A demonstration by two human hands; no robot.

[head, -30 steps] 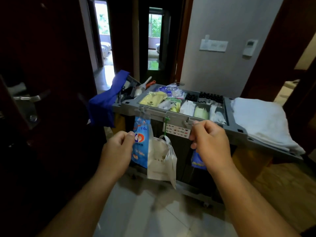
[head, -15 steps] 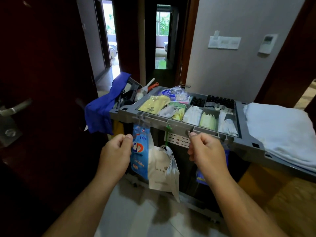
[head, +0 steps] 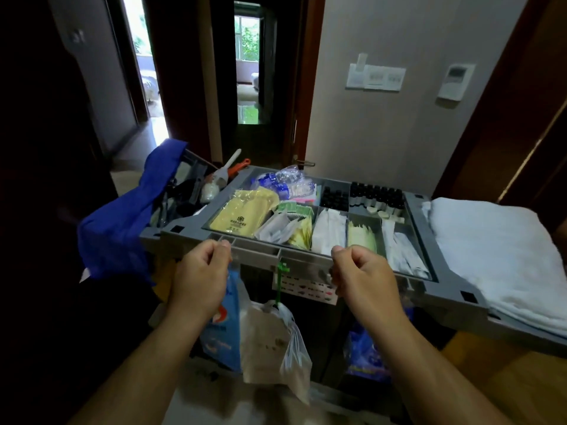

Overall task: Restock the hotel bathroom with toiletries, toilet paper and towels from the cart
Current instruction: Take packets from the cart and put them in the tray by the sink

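Your left hand point(head: 199, 271) is at 7 o'clock, fingers curled at the front rim of the cart point(head: 254, 256). Your right hand point(head: 363, 274) is at 5 o'clock with the same curl (can't tell if either actually grips the rim). On the cart top: yellow packets point(head: 242, 214) at centre, small dark bottles point(head: 376, 194) toward 1 o'clock, folded white towels point(head: 491, 240) at 3 o'clock. A blue cloth point(head: 122, 228) drapes the 9 o'clock end. A plastic bag point(head: 267, 342) hangs below the rim at 6 o'clock.
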